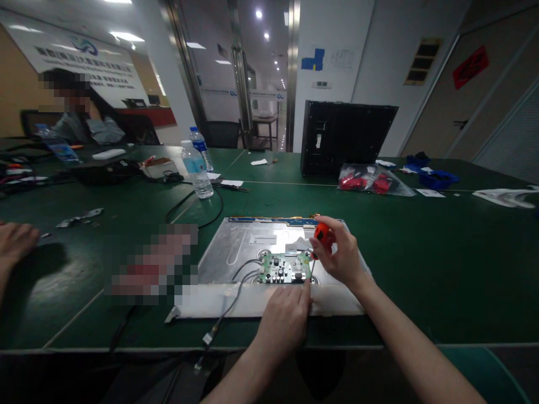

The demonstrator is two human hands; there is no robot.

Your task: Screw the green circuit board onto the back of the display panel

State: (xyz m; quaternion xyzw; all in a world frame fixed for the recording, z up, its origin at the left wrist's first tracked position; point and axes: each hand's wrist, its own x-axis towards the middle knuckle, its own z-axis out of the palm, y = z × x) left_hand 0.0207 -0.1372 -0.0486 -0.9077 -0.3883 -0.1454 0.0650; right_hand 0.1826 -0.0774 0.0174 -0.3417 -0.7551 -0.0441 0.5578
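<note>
A silver metal panel (236, 247), the back of a screen, lies flat on the green table near the front edge. A small green circuit board (283, 268) sits on it with grey cables running off to the lower left. My right hand (339, 252) is closed round the red handle of a screwdriver (322, 234), its thin shaft pointing down to the board's right edge. My left hand (284, 317) rests on the panel's front edge just below the board, fingers curled together, fingertips by the screwdriver tip.
A black monitor housing (343, 137) stands upright at the back. Two water bottles (196, 168), a plastic bag with red parts (370, 180), blue items (435, 178) and black cables lie about. Another person sits far left; a further hand (14, 241) rests at the left edge.
</note>
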